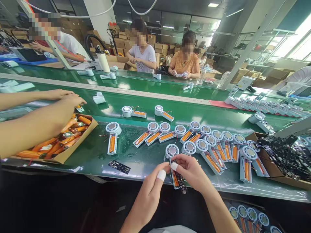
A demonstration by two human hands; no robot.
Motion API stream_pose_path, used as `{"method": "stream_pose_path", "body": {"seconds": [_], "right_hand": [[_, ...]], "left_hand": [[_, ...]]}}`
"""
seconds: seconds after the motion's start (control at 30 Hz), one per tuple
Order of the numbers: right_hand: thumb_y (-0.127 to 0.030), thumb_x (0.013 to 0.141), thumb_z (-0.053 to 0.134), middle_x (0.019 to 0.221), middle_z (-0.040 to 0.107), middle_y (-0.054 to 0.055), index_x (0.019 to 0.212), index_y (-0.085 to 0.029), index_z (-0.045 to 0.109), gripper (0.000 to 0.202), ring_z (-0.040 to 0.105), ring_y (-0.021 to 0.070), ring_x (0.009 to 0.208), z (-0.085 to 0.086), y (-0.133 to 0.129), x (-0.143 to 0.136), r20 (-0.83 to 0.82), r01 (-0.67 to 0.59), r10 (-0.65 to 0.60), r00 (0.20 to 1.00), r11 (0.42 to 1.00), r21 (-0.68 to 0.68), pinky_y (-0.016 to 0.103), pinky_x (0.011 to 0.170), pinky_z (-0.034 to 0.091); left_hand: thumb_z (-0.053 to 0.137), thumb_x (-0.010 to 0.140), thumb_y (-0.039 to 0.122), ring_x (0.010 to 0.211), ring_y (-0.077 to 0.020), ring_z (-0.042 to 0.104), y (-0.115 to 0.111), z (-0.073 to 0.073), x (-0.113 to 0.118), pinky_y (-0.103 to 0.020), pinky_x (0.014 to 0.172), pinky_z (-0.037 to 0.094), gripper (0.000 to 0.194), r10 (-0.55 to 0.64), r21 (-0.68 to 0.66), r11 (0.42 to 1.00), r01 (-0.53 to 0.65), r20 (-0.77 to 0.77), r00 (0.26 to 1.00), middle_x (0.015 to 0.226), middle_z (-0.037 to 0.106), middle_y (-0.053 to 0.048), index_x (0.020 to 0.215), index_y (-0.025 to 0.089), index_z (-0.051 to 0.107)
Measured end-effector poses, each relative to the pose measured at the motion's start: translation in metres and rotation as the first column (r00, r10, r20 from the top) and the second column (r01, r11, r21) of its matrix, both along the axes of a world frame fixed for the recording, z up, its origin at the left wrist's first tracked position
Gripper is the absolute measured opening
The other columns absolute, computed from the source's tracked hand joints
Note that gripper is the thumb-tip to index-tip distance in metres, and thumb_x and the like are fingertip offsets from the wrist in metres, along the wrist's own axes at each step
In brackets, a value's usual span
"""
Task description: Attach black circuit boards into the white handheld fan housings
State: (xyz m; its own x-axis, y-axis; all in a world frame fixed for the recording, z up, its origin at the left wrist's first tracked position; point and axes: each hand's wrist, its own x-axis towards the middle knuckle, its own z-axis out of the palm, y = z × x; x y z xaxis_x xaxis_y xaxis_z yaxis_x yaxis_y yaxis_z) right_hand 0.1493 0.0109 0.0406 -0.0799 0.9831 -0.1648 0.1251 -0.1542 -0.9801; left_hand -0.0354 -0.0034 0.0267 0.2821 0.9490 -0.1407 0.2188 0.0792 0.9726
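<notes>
At the bench's front edge, both hands work on a pale blue handheld fan with an orange battery in its open handle. A black circuit board hangs along that handle, tilted over the edge. My right hand closes thumb and fingers around the board's upper end. From the left, my left hand pinches at the joint between fan head and handle; its fingertips partly hide what they grip. Both thumbs wear white finger covers. Another circuit board lies flat on the bench to the left.
Several similar fans stand in rows to the right, beside a carton of circuit boards. At left, a co-worker's arms reach over a carton of orange batteries. More fans sit on the green belt; people work across it.
</notes>
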Motion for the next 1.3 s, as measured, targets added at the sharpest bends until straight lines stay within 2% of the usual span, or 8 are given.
{"method": "stream_pose_path", "body": {"seconds": [0.13,0.4,0.57,0.7,0.9,1.03,1.17,1.3], "right_hand": [[-0.035,0.084,0.066,0.066,0.061,-0.003,0.092,-0.019,0.064,0.018,0.056,0.0120,0.056,-0.003,0.001,0.002,-0.311,-0.029,-0.003,0.950,0.995,-0.096,0.024,0.057,0.047],[-0.039,0.082,0.074,0.065,0.058,-0.004,0.088,-0.018,0.063,0.025,0.047,0.0071,0.049,-0.020,-0.008,-0.005,-0.515,-0.151,0.127,0.848,0.988,-0.005,0.019,0.050,0.040],[-0.039,0.083,0.078,0.071,0.062,-0.002,0.092,-0.018,0.066,0.025,0.052,0.0092,0.061,-0.025,-0.009,-0.002,-0.486,-0.055,0.047,0.873,0.998,-0.001,0.020,0.057,0.043],[-0.040,0.082,0.079,0.076,0.060,-0.002,0.096,-0.019,0.067,0.027,0.050,0.0086,0.061,-0.022,-0.007,0.000,-0.441,-0.003,-0.001,0.897,1.000,-0.008,0.020,0.056,0.044],[-0.035,0.083,0.075,0.090,0.061,0.001,0.114,-0.023,0.060,0.037,0.056,0.0144,0.078,-0.013,-0.010,-0.007,-0.251,0.039,-0.024,0.968,0.998,0.056,0.020,0.057,0.043],[-0.034,0.091,0.061,0.096,0.066,0.004,0.120,-0.024,0.054,0.031,0.060,0.0180,0.081,-0.010,-0.009,-0.010,0.127,0.100,-0.116,0.985,0.987,0.126,0.026,0.066,0.044],[-0.031,0.100,0.042,0.082,0.067,0.006,0.092,-0.022,0.062,0.024,0.058,0.0200,0.074,0.005,-0.010,-0.009,0.636,-0.096,-0.032,0.771,0.981,0.167,0.029,0.065,0.036],[-0.032,0.097,0.050,0.062,0.056,-0.001,0.071,-0.021,0.053,0.029,0.042,0.0128,0.056,0.030,-0.015,-0.010,0.696,-0.387,0.279,0.662,0.922,-0.002,0.027,0.057,0.026]], "left_hand": [[0.061,0.089,0.049,0.095,-0.0261,0.071,0.014,-0.015,0.010,-0.038,0.085,0.056,0.042,0.070,-0.150,0.987,-0.051,0.126,0.989,0.109,0.075,-0.010,0.118,0.018,0.062],[0.078,0.076,0.047,0.075,-0.0229,0.072,0.023,-0.012,0.017,-0.033,0.074,0.056,0.040,-0.050,-0.397,0.878,0.266,0.476,0.878,0.078,0.074,-0.005,0.095,0.014,0.069],[0.073,0.081,0.036,0.101,-0.0225,0.069,0.016,-0.013,0.017,-0.031,0.088,0.052,0.040,0.133,-0.444,0.888,0.122,0.501,0.855,0.108,0.073,-0.005,0.117,0.021,0.063],[0.062,0.091,0.037,0.114,-0.0251,0.064,0.013,-0.014,0.012,-0.035,0.098,0.048,0.043,0.097,-0.379,0.922,0.080,0.425,0.900,0.125,0.069,-0.006,0.132,0.024,0.055],[0.051,0.096,0.050,0.119,-0.0289,0.060,0.012,-0.013,0.010,-0.036,0.100,0.047,0.047,0.067,-0.200,0.979,-0.026,0.201,0.977,0.126,0.068,-0.009,0.132,0.021,0.056],[0.045,0.098,0.051,0.130,-0.0275,0.053,0.014,-0.016,0.011,-0.034,0.108,0.040,0.045,0.138,-0.098,0.987,-0.129,0.093,0.986,0.137,0.063,-0.008,0.131,0.024,0.057],[0.046,0.096,0.056,0.117,-0.0282,0.061,0.017,-0.020,0.008,-0.036,0.102,0.045,0.048,0.184,-0.098,0.979,-0.177,0.067,0.981,0.129,0.067,-0.009,0.129,0.023,0.058],[0.053,0.091,0.054,0.121,-0.0282,0.060,0.019,-0.022,0.007,-0.034,0.101,0.047,0.049,0.245,-0.142,0.962,-0.231,0.086,0.966,0.133,0.066,-0.008,0.130,0.024,0.060]]}}
